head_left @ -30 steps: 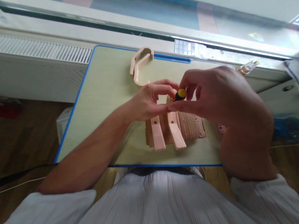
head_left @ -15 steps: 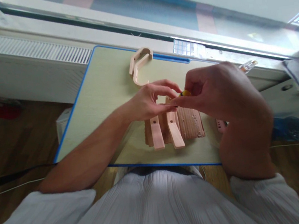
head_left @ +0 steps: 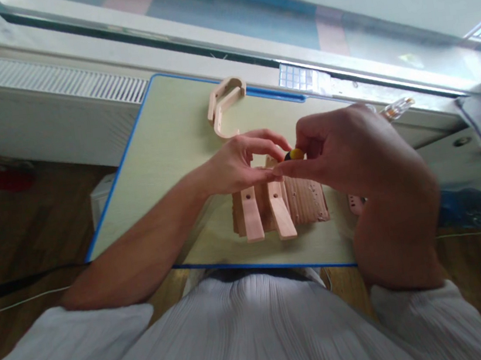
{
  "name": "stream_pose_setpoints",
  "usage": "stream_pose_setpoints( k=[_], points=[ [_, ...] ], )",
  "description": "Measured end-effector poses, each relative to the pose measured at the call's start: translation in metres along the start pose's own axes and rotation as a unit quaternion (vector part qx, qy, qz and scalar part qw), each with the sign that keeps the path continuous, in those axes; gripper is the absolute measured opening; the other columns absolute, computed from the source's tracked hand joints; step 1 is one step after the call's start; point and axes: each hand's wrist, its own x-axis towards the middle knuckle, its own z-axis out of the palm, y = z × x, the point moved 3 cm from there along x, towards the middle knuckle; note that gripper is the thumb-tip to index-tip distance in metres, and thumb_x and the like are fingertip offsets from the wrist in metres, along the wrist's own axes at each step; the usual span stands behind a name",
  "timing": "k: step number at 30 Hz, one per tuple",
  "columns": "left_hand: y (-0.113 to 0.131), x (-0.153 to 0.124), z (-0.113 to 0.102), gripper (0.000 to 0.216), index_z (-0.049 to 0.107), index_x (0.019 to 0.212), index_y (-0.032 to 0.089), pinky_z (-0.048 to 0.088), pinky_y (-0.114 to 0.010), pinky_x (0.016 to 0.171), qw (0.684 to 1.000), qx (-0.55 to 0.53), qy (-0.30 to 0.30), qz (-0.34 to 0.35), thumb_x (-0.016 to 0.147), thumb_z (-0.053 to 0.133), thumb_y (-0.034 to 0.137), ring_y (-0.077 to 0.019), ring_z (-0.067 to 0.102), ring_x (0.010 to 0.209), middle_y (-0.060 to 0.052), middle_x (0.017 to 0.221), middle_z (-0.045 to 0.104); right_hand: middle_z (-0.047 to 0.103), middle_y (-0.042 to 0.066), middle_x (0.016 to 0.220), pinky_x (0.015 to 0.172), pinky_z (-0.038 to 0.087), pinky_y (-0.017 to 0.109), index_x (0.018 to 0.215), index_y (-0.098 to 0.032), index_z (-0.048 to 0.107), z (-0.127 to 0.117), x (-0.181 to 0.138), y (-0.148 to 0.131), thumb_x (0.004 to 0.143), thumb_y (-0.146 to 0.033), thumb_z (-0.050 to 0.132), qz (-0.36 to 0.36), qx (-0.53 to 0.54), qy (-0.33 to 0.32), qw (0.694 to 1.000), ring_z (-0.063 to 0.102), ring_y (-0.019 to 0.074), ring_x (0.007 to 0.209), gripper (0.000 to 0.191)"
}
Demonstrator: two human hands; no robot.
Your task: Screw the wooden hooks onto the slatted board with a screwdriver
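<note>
Curved pale-wood hooks there, beyond your half-curled left fingers, hold unclear; your right fingers pinch a rounded yellow-and-black handle!

Yellow and black mark the handle I view remotely; brackets are tan, cardboard striped brown, the table pale green, edged in blue.

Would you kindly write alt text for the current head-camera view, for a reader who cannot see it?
A person's right hand pinches a black-and-yellow handle, the left hand close beside it, above a blue-edged table. Partly beneath them, two angled wooden pieces lie on a ridged brown sheet; curved wooden pieces rest farther back.
</note>
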Motion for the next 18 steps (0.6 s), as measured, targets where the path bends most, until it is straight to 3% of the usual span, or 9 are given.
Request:
stream_pose_setpoints(
  k=[5,9,14,18],
  points=[
    [0.0021,0.0005,-0.0015,0.024,0.091,0.111,0.026,0.064,-0.034,0.105,1.0,-0.008,-0.014,0.005,0.088,0.095,0.026,-0.0227,0.079,0.118,-0.012,0.128,0.082,0.084,0.003,0.092,0.076,0.052,0.039,0.109,-0.03,0.083,-0.0004,-0.0038,0.0055,0.094,-0.04,0.078,-0.05,0.046,-0.006,0.998,0.077,0.0251,0.082,0.019],
    [0.0048,0.0004,-0.0024,0.024,0.091,0.112,0.024,0.065,-0.034,0.103,1.0,0.005,-0.025,-0.005,0.088,0.095,0.026,-0.0238,0.079,0.119,-0.014,0.13,0.081,0.081,0.003,0.086,0.076,0.051,0.041,0.099,-0.028,0.083,-0.0028,-0.0062,0.0018,0.095,-0.035,0.073,-0.057,0.044,0.0,0.997,0.075,0.0254,0.079,0.012],
    [0.005,0.0002,-0.0009,0.032,0.089,0.113,0.024,0.065,-0.035,0.104,1.0,0.017,-0.019,-0.011,0.084,0.099,0.031,-0.0241,0.078,0.12,-0.013,0.129,0.082,0.079,0.004,0.079,0.07,0.044,0.038,0.091,-0.03,0.079,-0.0011,-0.0023,-0.0032,0.093,-0.041,0.076,-0.007,0.007,0.013,1.0,0.071,0.0257,0.075,0.012],
    [0.0027,0.0009,-0.0001,0.024,0.088,0.111,0.022,0.061,-0.035,0.109,1.0,0.018,-0.01,0.003,0.089,0.095,0.028,-0.0225,0.078,0.118,-0.013,0.126,0.082,0.077,0.004,0.075,0.069,0.041,0.037,0.089,-0.03,0.079,0.0009,0.0004,-0.0018,0.094,-0.05,0.077,0.007,0.003,0.019,1.0,0.07,0.0254,0.075,0.021]
  ],
)
